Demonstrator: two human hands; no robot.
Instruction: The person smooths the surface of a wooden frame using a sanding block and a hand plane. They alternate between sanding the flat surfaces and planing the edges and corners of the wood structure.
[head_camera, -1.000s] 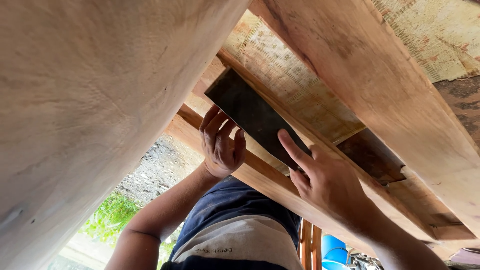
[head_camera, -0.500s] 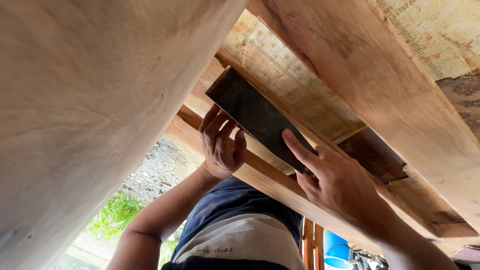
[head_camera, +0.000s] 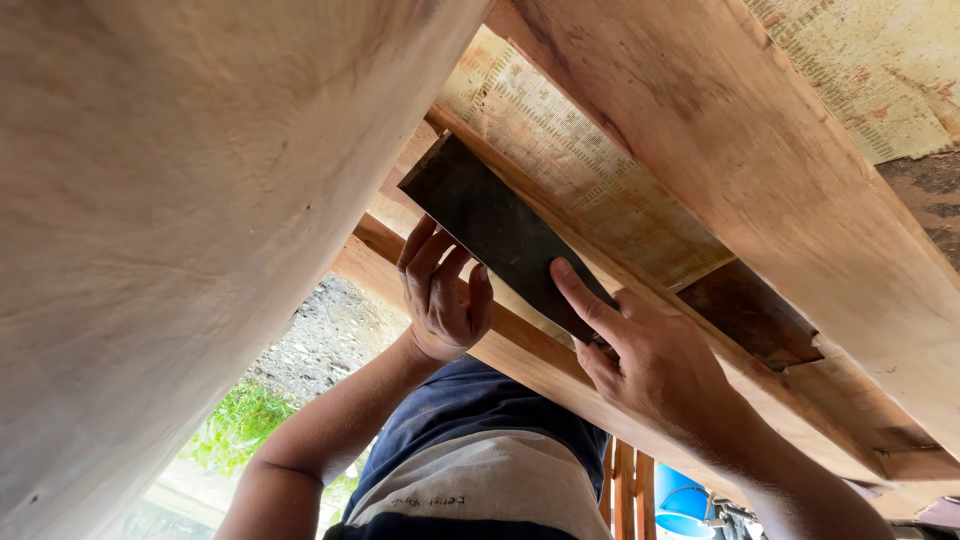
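A dark, flat piece of board lies slanted against the underside of a wooden frame. My left hand reaches up with curled fingers against the board's lower left edge. The forefinger of my right hand presses on the board's lower end, and the rest of that hand sits under it. Both arms come up from below, in front of my dark blue and white shirt.
A broad pale beam fills the left side. A wide plank crosses the upper right, with a woven patterned sheet beside it. A reddish rail runs under my hands. Below are gravel, green plants and a blue container.
The dark board has slid slightly up and to the left. My right hand followed it, its forefinger now a little higher. My left hand has barely moved.
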